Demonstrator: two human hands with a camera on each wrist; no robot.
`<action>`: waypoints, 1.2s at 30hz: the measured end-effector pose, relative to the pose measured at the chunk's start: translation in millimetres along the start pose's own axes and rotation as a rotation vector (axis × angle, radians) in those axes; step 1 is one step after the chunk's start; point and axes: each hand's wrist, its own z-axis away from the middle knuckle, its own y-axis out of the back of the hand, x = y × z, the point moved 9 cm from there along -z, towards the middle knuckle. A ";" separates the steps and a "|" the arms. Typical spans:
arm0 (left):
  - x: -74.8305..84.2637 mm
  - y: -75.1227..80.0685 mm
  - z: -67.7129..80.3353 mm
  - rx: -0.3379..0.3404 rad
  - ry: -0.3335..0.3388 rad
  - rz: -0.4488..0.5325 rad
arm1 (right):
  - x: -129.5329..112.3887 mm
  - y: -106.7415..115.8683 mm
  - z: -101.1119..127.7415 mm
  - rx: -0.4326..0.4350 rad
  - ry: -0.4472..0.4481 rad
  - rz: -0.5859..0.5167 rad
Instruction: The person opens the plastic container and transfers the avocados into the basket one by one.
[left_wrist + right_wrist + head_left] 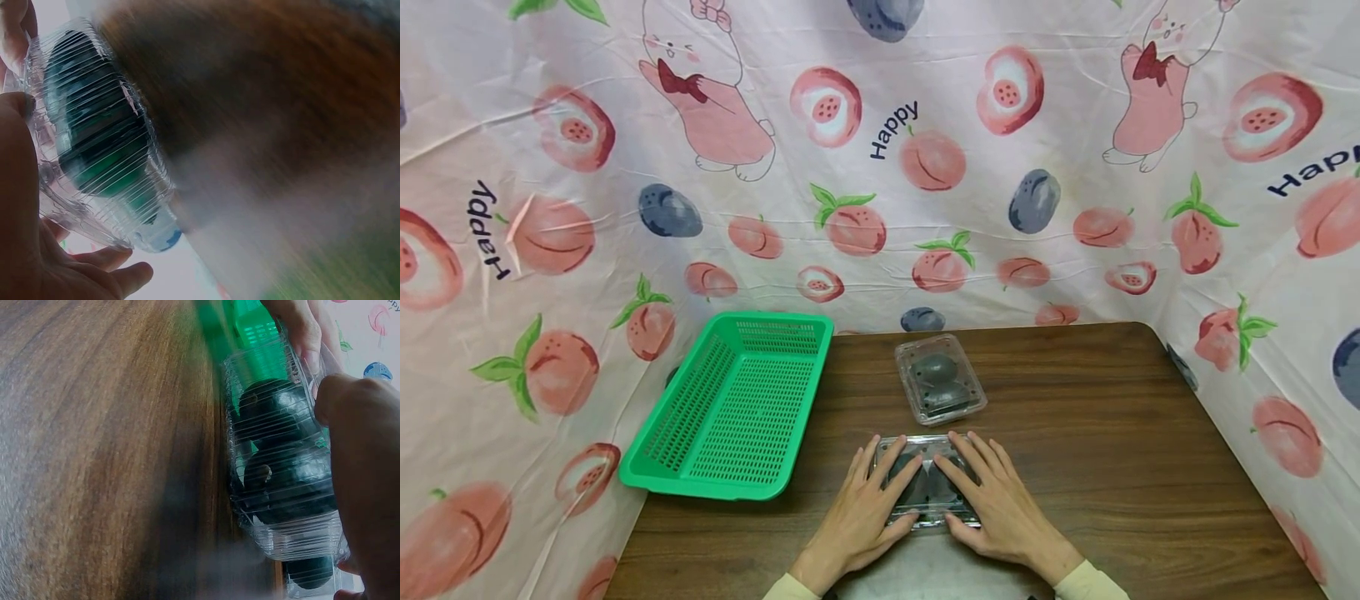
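Peach-print sheeting walls a brown table [1097, 433]. Near clamshell [928, 482] lies at the front edge, long axis left-right; left hand [868, 510] and right hand [992, 500] press flat on its lid, fingers straight and spread, equally near. Second clamshell [940, 379] beyond, green basket [737, 404] at the left edge.

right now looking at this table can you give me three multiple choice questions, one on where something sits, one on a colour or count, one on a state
1. Where is the green basket?
A. Left of both clear boxes
B. Right of both clear boxes
C. On top of a box

2. How many clear plastic boxes are on the table?
A. One
B. Two
C. Four

3. How do the hands meet the near box?
A. Both hover apart from it
B. Both lie on its lid, fingers spread
C. Only one touches it

Answers: 1 A, the basket stands at the table's left edge. 2 B, the far box and the near one. 3 B, the left hand and right hand rest on it.
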 end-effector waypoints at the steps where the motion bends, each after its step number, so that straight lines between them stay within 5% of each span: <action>1: 0.0 -0.3 -0.2 0.005 -0.004 -0.010 | -0.2 -0.1 0.1 0.001 0.000 0.000; 14: 4.2 2.2 -3.3 0.076 -0.042 -0.087 | 2.9 0.6 2.7 -0.032 -0.038 -0.008; 36: 2.3 2.2 0.1 0.069 -0.022 -0.091 | 2.8 -7.1 6.0 -0.061 -0.076 -0.046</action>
